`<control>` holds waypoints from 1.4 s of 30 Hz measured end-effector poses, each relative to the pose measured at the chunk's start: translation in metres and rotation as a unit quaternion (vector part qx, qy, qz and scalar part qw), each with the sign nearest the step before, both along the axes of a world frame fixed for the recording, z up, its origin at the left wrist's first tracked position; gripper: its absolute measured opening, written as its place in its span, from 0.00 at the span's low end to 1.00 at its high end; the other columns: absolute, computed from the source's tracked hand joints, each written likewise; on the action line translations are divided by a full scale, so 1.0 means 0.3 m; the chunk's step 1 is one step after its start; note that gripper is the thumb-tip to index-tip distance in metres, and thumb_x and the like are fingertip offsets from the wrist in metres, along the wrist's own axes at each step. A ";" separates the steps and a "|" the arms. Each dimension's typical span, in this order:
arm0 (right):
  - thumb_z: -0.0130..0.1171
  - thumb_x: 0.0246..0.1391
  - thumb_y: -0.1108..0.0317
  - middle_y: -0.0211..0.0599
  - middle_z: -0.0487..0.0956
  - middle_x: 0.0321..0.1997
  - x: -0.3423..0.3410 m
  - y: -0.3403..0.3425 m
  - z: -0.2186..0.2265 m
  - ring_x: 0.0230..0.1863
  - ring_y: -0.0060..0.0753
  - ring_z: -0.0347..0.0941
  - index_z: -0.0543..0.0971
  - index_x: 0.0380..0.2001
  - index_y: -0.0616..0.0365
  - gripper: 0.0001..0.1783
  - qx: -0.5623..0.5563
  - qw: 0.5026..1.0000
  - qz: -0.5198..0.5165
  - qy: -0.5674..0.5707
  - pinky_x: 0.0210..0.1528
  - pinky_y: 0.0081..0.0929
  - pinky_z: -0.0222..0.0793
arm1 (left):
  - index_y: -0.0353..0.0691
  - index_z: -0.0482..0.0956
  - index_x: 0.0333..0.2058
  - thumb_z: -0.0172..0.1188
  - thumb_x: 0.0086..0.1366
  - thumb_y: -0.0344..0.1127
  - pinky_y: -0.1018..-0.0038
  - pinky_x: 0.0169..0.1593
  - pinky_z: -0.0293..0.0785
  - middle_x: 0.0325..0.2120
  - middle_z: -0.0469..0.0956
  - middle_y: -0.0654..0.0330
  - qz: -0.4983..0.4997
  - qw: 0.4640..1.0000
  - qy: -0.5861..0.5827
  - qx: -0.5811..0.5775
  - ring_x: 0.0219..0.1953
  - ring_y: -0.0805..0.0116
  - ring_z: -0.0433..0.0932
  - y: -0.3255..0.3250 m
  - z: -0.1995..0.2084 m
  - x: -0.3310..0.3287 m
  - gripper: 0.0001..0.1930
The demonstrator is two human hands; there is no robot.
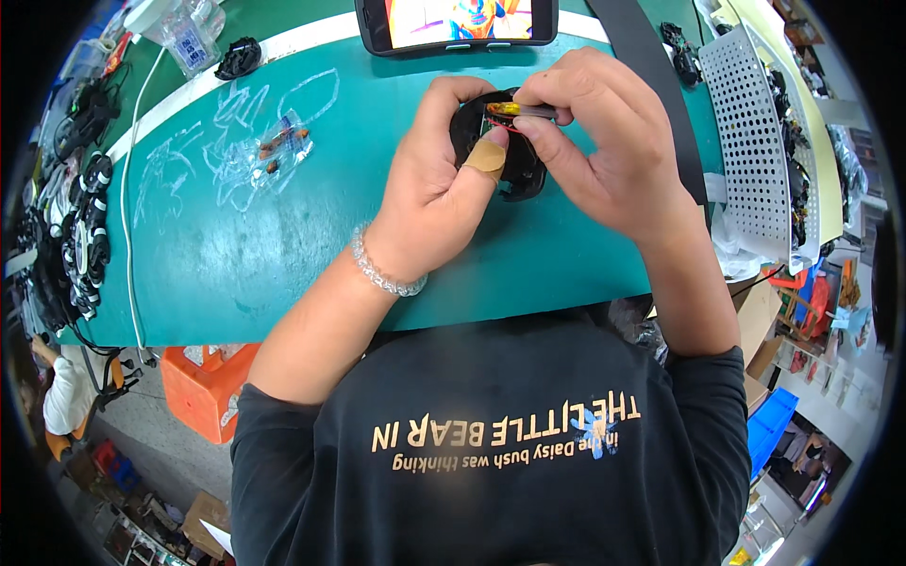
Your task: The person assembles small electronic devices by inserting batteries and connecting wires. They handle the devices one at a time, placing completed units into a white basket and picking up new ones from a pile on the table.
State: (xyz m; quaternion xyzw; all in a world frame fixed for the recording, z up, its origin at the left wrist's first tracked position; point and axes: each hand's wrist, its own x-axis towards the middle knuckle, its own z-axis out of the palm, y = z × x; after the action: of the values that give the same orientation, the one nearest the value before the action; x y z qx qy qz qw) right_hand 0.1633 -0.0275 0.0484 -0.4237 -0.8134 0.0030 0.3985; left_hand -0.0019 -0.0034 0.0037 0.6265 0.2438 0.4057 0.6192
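Black shirt [491,519] fabric sits closest, on the near side of the hands. Between them, a dark rounded housing [467,129] is gripped by the left hand [436,184], which partly hides it; the right hand [609,137] pinches a small amber-and-dark piece [510,109] over it. Leftward on the green surface [217,245] lies a clear pouch [291,149] with amber bits [273,167]; beyond stands a phone [461,24]; rightward, a black strip [651,71], then a white perforated basket [741,141].

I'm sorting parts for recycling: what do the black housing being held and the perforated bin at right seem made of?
Black housing: probably moulded hard plastic, fairly smooth, judging by its uniform colour and curved shape. Perforated bin: likely rigid plastic, pale, with regular round holes; painted metal is possible.
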 end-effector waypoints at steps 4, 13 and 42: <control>0.61 0.36 0.75 0.36 0.72 0.25 0.005 0.009 0.005 0.28 0.39 0.70 0.74 0.27 0.60 0.10 -0.010 1.000 0.000 -0.019 0.29 0.31 0.66 | 0.33 0.61 0.44 0.49 0.62 0.27 0.78 0.36 0.69 0.31 0.73 0.56 0.000 1.000 0.011 0.001 0.32 0.75 0.70 0.000 -0.013 0.002 0.13; 0.59 0.40 0.75 0.39 0.72 0.27 0.023 0.009 0.041 0.31 0.44 0.70 0.73 0.27 0.60 0.08 -0.072 0.992 0.008 -0.099 0.32 0.35 0.67 | 0.33 0.61 0.42 0.47 0.62 0.28 0.78 0.38 0.68 0.30 0.71 0.58 -0.023 0.999 0.036 -0.026 0.33 0.74 0.69 0.005 -0.012 0.005 0.11; 0.49 0.49 0.71 0.53 0.71 0.23 0.049 0.099 0.103 0.29 0.55 0.68 0.69 0.23 0.67 0.08 -0.383 0.912 0.045 -0.140 0.33 0.39 0.62 | 0.41 0.67 0.41 0.51 0.61 0.34 0.85 0.27 0.63 0.26 0.69 0.68 -0.133 0.930 -0.029 -0.341 0.23 0.84 0.63 0.068 -0.086 0.016 0.10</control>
State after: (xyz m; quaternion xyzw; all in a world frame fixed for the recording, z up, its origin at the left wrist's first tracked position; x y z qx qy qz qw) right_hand 0.1780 0.0022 0.0794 -0.5027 -0.8154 0.2736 0.0872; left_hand 0.0029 0.0171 -0.0220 0.3926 0.2638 0.2297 0.8506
